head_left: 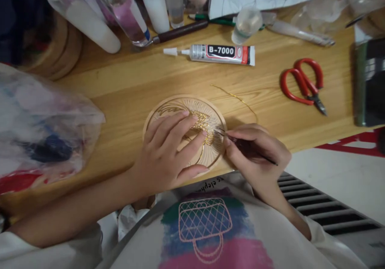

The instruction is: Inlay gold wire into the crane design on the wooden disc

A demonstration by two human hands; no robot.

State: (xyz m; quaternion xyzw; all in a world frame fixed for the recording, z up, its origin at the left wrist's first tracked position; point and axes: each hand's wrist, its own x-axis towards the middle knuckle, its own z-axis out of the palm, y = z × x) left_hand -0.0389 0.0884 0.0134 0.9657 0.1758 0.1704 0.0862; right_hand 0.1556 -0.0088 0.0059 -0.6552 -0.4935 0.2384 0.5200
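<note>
A round wooden disc [168,105] with a fine line pattern and gold wire shapes lies on the wooden table [126,84]. My left hand [168,152] rests flat on it, fingers stretched out and pressing the gold wire. My right hand [255,148] is closed in a pinch on thin dark tweezers [240,142], whose tip touches the disc at its right side. A loose piece of gold wire [237,98] curves over the table just beyond the disc.
A B-7000 glue tube [221,54] lies behind the disc, red scissors [303,84] at the right, a dark box [368,80] at the far right. Bottles [132,16] and tubes stand along the back. A plastic bag [42,128] of coloured material sits left.
</note>
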